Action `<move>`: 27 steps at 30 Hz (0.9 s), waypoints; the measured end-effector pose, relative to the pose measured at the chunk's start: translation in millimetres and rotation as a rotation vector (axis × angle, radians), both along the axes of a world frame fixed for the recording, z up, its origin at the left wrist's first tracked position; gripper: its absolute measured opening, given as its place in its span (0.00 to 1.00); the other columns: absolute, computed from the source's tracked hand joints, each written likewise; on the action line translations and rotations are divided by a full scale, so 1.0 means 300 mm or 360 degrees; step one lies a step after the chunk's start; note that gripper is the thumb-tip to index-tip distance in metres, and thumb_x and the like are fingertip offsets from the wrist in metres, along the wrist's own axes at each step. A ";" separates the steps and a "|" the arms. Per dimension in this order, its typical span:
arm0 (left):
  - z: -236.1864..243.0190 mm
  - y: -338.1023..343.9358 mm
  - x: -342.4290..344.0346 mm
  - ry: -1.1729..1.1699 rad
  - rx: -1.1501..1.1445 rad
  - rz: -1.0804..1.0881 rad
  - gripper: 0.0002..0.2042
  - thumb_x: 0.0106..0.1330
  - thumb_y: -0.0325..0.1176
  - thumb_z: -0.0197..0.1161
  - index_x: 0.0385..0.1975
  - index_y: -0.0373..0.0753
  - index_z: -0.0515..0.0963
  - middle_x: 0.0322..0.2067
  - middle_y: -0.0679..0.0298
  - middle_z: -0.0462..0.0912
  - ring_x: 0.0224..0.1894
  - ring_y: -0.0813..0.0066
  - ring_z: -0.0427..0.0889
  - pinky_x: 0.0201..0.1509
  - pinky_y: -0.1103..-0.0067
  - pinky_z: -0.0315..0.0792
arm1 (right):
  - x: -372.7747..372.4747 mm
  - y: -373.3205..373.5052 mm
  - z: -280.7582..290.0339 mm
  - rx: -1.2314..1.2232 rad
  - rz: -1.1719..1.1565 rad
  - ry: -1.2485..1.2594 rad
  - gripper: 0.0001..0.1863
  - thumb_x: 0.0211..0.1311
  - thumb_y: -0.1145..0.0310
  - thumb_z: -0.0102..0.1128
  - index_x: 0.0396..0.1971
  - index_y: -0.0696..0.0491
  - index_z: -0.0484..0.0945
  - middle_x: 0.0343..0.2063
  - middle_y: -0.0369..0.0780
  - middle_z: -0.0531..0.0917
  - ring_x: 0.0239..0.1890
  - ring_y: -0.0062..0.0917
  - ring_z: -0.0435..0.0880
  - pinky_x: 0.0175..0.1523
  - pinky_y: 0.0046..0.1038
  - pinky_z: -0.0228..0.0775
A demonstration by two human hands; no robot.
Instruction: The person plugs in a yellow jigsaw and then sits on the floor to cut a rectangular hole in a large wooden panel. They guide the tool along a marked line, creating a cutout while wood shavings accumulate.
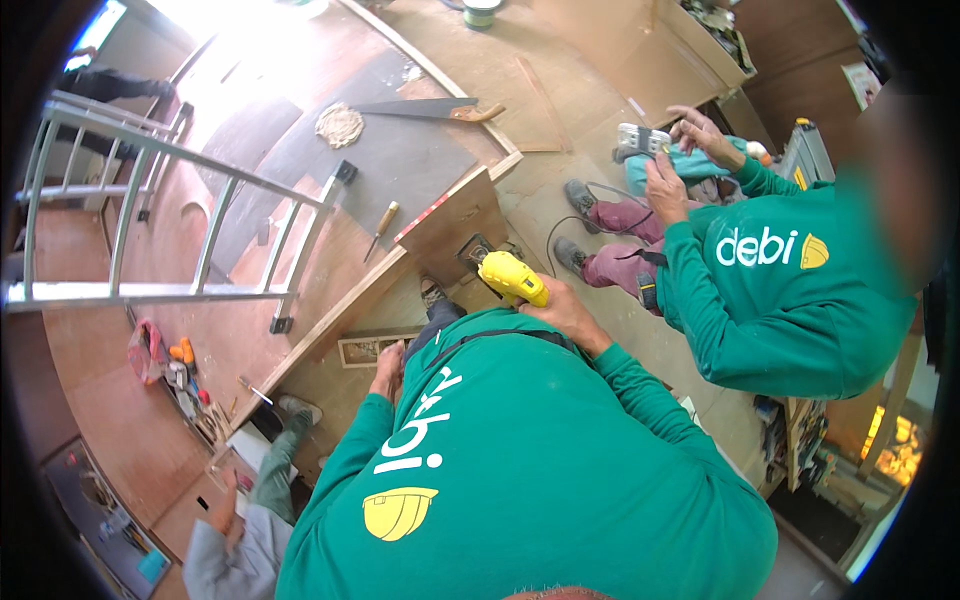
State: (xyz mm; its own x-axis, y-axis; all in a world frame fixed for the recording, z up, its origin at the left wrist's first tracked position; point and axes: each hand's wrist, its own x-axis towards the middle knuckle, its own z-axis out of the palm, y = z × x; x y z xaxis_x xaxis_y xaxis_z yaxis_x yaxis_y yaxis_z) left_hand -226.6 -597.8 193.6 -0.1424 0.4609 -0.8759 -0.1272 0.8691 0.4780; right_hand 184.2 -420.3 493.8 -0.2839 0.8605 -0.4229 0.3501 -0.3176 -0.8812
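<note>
My right hand [570,312] is wrapped round a yellow handheld power tool [514,278], held in front of my waist. A dark, squarish part [477,250] shows at the tool's far end; the tool's exact kind is not clear. Just beyond it, a brown wooden board [455,222] leans against the table's edge. Low at my left thigh is my left hand [388,370], its fingers curled; whether they hold something is hidden. On the tabletop [300,215] lie a handsaw [425,107], a wooden-handled chisel or screwdriver [382,230] and a pale coiled bundle [339,125].
An aluminium ladder [160,291] lies across the table on the left. To the right stands a co-worker [790,290] handling a white block-shaped thing [643,140] with a cord. Another person [240,545] is at lower left, near loose tools [185,380]. Cardboard [630,60] is at the back.
</note>
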 end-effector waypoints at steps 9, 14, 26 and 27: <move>-0.076 0.088 0.068 -0.0164 0.0156 0.0356 0.18 0.79 0.43 0.67 0.57 0.35 0.82 0.37 0.60 0.88 0.33 0.72 0.85 0.38 0.73 0.80 | -0.030 -0.025 0.031 -0.0046 0.0060 0.0010 0.21 0.63 0.71 0.74 0.56 0.58 0.85 0.44 0.41 0.92 0.47 0.22 0.89 0.55 0.31 0.81; 0.003 -0.003 0.088 -0.0023 0.0110 0.0261 0.12 0.81 0.41 0.62 0.45 0.39 0.86 0.29 0.66 0.85 0.26 0.74 0.82 0.27 0.74 0.74 | 0.032 -0.074 -0.044 0.0063 0.0082 -0.0015 0.20 0.64 0.70 0.75 0.55 0.58 0.86 0.43 0.41 0.93 0.45 0.23 0.90 0.53 0.32 0.82; -0.099 -0.074 0.062 -0.0062 0.0127 -0.0104 0.13 0.82 0.39 0.60 0.30 0.48 0.78 0.22 0.77 0.73 0.19 0.83 0.69 0.20 0.78 0.58 | 0.105 -0.177 -0.063 0.0046 -0.0202 0.0048 0.22 0.63 0.73 0.76 0.57 0.59 0.85 0.42 0.40 0.93 0.45 0.22 0.91 0.53 0.30 0.83; -0.119 -0.050 0.069 -0.0049 0.0173 -0.0098 0.12 0.82 0.39 0.60 0.30 0.48 0.78 0.22 0.77 0.73 0.19 0.82 0.69 0.20 0.78 0.59 | 0.112 -0.182 -0.066 0.0050 -0.0202 0.0041 0.22 0.63 0.73 0.76 0.58 0.59 0.85 0.42 0.40 0.93 0.45 0.22 0.91 0.53 0.30 0.83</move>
State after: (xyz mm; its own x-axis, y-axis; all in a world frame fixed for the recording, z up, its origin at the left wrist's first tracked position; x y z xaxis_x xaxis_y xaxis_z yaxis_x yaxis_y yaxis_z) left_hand -206.0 -612.9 157.8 -0.0845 0.5605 -0.8238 -0.0910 0.8190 0.5665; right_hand 217.7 -475.0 474.0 -0.1823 0.9030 -0.3891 0.2860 -0.3299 -0.8997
